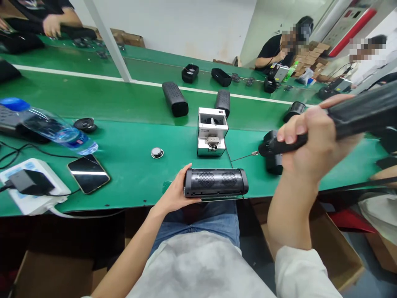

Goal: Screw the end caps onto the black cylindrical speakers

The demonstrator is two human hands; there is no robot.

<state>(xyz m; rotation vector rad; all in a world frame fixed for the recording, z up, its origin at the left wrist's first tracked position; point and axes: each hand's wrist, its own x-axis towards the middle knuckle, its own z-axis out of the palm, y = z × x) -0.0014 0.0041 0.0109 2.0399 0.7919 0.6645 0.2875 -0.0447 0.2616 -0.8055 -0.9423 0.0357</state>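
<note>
L hand [175,192] grips speaker [215,182]; R hand [313,140] clenches screwdriver [359,114]; green bench [130,174], white wall [186,25].

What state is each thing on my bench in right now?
left hand, gripping the speaker's left end.
speaker, lying flat at the table edge.
right hand, closed around the electric screwdriver.
electric screwdriver, raised, bit pointing left.
water bottle, lying on its side, capped.
phone, face up, screen dark.
charger, plugged into the power strip.
</note>
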